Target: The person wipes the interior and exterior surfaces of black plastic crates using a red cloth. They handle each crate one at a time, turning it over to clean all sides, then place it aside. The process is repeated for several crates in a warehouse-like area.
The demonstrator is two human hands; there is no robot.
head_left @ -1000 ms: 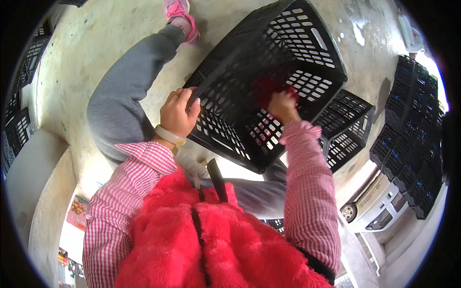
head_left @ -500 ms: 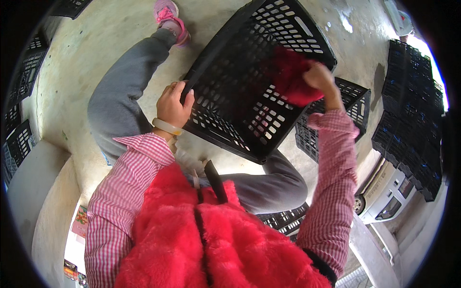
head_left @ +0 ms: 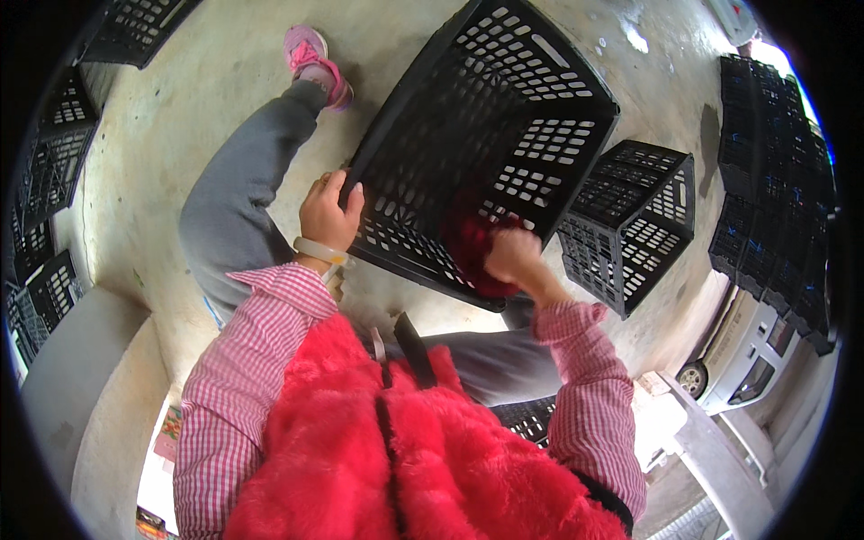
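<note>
A large black plastic crate [head_left: 423,153] with slotted walls is tilted in front of me, its open side facing me. My left hand [head_left: 331,213] is closed round the crate's left rim, thumb on the inner side. Inside, at the lower right corner, a dark red cloth [head_left: 470,241] lies bunched against the slotted wall. My right hand [head_left: 515,257] is closed on this cloth, slightly blurred, with the fingertips partly hidden.
A smaller black crate [head_left: 630,220] stands just right of the large one. Stacked black crates [head_left: 769,198] rise at the far right, near a white van [head_left: 742,360]. More crates [head_left: 58,162] line the left edge. My grey-trousered leg [head_left: 243,180] stretches out at left.
My right hand and the red cloth have moved down and left inside the crate, from the right wall to the lower corner. My left hand keeps its hold on the rim.
</note>
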